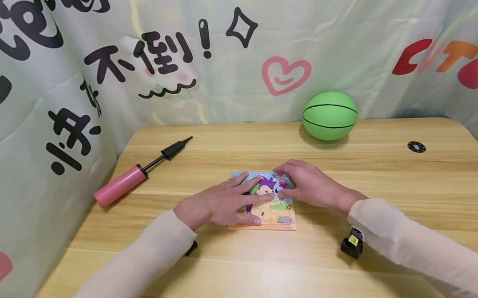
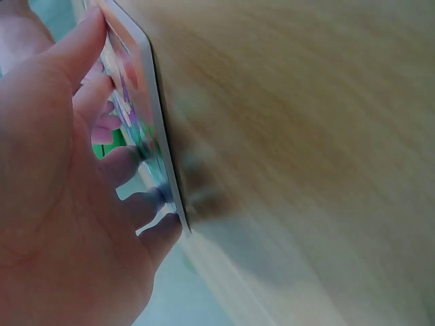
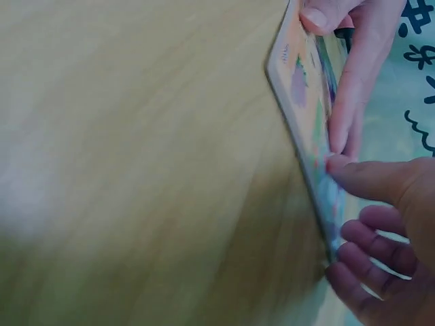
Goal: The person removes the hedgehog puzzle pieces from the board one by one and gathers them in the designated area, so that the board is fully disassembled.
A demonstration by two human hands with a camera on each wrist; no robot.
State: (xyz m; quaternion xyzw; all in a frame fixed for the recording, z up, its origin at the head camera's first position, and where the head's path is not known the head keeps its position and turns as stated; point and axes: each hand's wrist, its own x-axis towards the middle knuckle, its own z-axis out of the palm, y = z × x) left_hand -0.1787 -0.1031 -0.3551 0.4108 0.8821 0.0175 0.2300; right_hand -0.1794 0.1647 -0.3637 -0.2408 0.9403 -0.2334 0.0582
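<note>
A flat cartoon jigsaw puzzle [image 1: 284, 220] with a purple-haired figure and an orange border lies on the table. My left hand [image 1: 230, 200] rests across its left part, fingers spread and fairly straight. In the left wrist view, the thumb and fingertips of that hand touch the puzzle's face and edge. My right hand [image 1: 315, 185] is at the upper right corner. Its thumb tip touches the picture in the right wrist view, and the other fingers [image 3: 367, 248] are loosely bent along the edge, apart from the thumb. Part of the picture is hidden under both hands.
A pink hand pump [image 1: 121, 185] with a black nozzle lies at the left of the wooden table [image 1: 249, 279]. At the back stands a green ball [image 1: 330, 116], with a black round chip [image 1: 417, 146] further right. A printed cloth [image 1: 226, 98] hangs behind the table.
</note>
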